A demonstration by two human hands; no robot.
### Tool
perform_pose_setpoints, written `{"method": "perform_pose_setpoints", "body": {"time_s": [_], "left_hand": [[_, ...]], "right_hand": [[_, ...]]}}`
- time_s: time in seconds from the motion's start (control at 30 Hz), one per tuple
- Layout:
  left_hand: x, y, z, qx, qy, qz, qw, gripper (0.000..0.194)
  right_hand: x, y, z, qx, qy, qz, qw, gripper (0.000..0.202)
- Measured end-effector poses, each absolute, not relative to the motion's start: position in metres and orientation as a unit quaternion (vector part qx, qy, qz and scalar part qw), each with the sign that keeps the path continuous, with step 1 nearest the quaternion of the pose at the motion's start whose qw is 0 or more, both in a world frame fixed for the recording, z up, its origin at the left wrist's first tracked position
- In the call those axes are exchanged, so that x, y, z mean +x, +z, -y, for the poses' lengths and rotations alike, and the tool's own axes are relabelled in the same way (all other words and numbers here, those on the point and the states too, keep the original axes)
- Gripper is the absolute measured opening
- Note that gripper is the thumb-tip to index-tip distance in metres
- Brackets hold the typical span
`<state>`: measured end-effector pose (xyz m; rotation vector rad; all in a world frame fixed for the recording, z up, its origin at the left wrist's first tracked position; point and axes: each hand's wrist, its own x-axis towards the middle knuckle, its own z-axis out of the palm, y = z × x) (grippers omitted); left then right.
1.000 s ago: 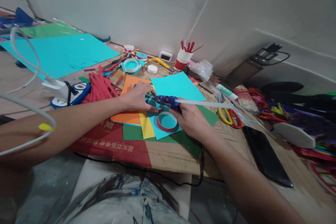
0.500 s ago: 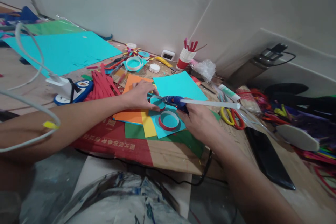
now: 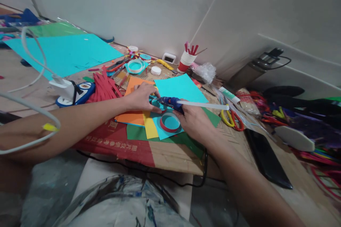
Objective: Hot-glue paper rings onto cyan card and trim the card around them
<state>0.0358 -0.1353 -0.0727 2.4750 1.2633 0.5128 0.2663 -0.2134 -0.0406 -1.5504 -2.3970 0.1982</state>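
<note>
My right hand (image 3: 190,117) is wrapped round a blue hot glue gun (image 3: 172,102), a long white glue stick (image 3: 205,105) jutting from its back. The gun's nozzle points left, over a small red-and-white paper ring (image 3: 156,110). Thumb and fingers of my left hand (image 3: 145,97) hold that ring at its left side, on a light blue sheet (image 3: 163,134). A second red-and-white paper ring (image 3: 169,123) lies just in front, untouched. The gun hides part of the held ring, and its nozzle tip is hard to make out.
Orange paper (image 3: 130,117) and green paper (image 3: 137,134) lie under the hands. Red paper strips (image 3: 103,87) are left, beside a blue power strip (image 3: 87,88). Scissors (image 3: 236,120) and a black phone-like slab (image 3: 268,158) lie right. A paper cup (image 3: 185,61) stands behind; a black cord (image 3: 181,185) hangs in front.
The glue gun and my right hand have shifted a little left, bringing the nozzle further over the held ring. My left hand has stayed nearly in place. The view has turned slightly.
</note>
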Motion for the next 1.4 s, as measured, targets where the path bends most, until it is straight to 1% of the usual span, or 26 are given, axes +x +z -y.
{"method": "perform_pose_setpoints", "body": {"time_s": [0.2,0.3,0.43,0.67,0.8,0.97,1.07,1.27,1.4], "left_hand": [[0.036,-0.073,0.135,0.863,0.172,-0.446,0.165,0.06],[0.037,-0.072,0.135,0.859,0.167,-0.454,0.167,0.063],[0.037,-0.072,0.135,0.858,0.161,-0.457,0.171,0.065],[0.037,-0.074,0.134,0.865,0.171,-0.442,0.166,0.059],[0.036,-0.074,0.135,0.866,0.17,-0.441,0.166,0.059],[0.037,-0.072,0.135,0.862,0.162,-0.448,0.172,0.061],[0.037,-0.07,0.136,0.862,0.161,-0.447,0.178,0.061],[0.037,-0.071,0.136,0.857,0.165,-0.452,0.183,0.066],[0.037,-0.071,0.136,0.859,0.167,-0.449,0.178,0.065]], "right_hand": [[0.265,-0.031,0.222,-0.57,0.036,0.815,0.094,0.022],[0.263,-0.025,0.229,-0.564,0.004,0.823,0.062,0.022],[0.261,-0.021,0.233,-0.549,-0.018,0.834,0.046,0.025],[0.255,-0.025,0.224,-0.577,0.043,0.812,0.072,0.022],[0.253,-0.027,0.219,-0.571,0.063,0.814,0.089,0.023],[0.255,-0.021,0.22,-0.576,0.057,0.812,0.076,0.021],[0.256,-0.015,0.224,-0.576,0.032,0.815,0.049,0.021],[0.25,0.001,0.233,-0.576,-0.06,0.814,-0.038,0.023],[0.239,0.013,0.238,-0.586,-0.057,0.804,-0.082,0.024]]}}
